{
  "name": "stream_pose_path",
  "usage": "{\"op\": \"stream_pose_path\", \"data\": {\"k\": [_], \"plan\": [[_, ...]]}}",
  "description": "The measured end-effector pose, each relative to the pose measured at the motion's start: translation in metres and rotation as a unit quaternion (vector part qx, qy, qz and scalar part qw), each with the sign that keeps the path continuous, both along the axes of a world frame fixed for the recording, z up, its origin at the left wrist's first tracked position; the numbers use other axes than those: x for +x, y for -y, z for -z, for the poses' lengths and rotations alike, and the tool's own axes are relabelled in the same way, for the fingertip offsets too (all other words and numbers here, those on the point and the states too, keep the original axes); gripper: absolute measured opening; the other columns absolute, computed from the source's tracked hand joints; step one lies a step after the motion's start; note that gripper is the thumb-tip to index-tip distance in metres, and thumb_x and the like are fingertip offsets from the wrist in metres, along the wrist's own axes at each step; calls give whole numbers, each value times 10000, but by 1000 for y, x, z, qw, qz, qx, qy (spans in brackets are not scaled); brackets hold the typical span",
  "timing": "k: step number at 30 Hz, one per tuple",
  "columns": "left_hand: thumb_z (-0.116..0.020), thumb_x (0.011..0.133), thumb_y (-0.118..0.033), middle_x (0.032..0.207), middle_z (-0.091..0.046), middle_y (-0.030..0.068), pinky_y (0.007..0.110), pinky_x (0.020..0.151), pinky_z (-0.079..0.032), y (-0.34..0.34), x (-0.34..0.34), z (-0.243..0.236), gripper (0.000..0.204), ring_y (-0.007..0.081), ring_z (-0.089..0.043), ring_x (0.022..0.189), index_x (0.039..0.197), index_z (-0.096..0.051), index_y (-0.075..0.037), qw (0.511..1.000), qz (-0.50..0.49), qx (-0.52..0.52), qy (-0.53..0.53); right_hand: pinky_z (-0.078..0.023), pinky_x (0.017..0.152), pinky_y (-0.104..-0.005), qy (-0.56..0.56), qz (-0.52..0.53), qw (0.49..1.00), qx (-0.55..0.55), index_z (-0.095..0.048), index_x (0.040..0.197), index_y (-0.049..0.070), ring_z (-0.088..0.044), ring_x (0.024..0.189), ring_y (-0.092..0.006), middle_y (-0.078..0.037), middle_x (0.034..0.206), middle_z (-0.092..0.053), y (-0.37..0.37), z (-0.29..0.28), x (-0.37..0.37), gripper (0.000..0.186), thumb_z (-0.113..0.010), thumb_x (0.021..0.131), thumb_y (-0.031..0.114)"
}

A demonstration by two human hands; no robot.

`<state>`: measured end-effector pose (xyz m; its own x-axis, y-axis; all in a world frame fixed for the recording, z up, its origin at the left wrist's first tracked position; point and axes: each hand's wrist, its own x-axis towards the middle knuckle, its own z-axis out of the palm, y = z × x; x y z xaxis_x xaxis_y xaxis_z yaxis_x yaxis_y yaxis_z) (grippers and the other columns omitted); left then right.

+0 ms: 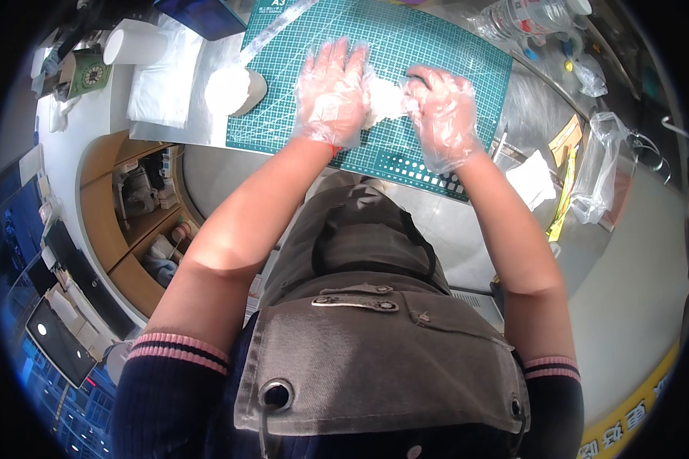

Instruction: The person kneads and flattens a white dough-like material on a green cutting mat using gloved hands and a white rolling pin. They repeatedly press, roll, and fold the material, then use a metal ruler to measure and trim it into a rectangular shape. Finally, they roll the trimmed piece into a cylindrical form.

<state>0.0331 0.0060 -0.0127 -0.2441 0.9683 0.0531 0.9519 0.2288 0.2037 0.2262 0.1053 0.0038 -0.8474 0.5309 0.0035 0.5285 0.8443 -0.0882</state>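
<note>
Both hands wear thin clear plastic gloves above a green gridded cutting mat (283, 126). My left hand (331, 96) lies flat with its fingers stretched forward, its thumb side beside a soft, crumpled white piece (386, 101). On that piece's other side, my right hand (441, 111) has curled fingers closed at its right edge. Whether the white piece is dough, clay or paper cannot be told. To the left, a larger white lump (228, 92) sits at a round pale container (255, 92) on the mat's edge. A clear ruler (277, 30) lies slanted behind it.
White sheets in plastic (164, 80) and a white cup (135, 43) are at the left. A clear bottle (532, 17) lies at the far right. Nearer on the right are a white tissue (531, 180), a yellow strip (563, 195) and crumpled clear plastic (595, 172).
</note>
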Motion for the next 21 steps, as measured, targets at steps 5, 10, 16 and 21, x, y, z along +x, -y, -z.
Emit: {"op": "stream_pose_path", "data": {"k": [5,10,16,21], "plan": [[-408,1071,-368,1650,-388,151,467,1291,-194,-28,-21,12,575,318,-314,1555,1605,-386,-155,1000,-18,-6,-12,-167,1268,-562,89,103,989,54,-386,1602,272,-308,1561,-203,45,1695,-344,-24,17,-43,631,-459,1034,535],[-402,1078,-354,1660,-373,145,471,1292,-189,-42,-30,16,570,306,-303,1562,1608,-379,-147,999,-37,-32,-5,-129,1291,-562,115,115,986,23,-272,1658,295,-245,1592,-214,29,1723,-285,-43,15,-64,667,-408,1057,549],[-415,1072,-380,1711,-248,178,509,1293,-130,-26,-15,10,633,348,-241,1581,1649,-297,-147,998,-44,-26,-22,-88,1293,-559,139,140,979,51,-290,1655,154,-227,1600,-243,-43,1726,-279,-21,27,-46,713,-368,1058,536],[-438,1056,-382,1705,-222,232,547,1282,-118,1,6,0,682,372,-229,1581,1648,-279,-85,997,-58,-40,-31,-144,1270,-549,50,139,986,76,-454,1574,59,-322,1561,-314,-124,1673,-385,8,34,-22,699,-506,979,424]]}}
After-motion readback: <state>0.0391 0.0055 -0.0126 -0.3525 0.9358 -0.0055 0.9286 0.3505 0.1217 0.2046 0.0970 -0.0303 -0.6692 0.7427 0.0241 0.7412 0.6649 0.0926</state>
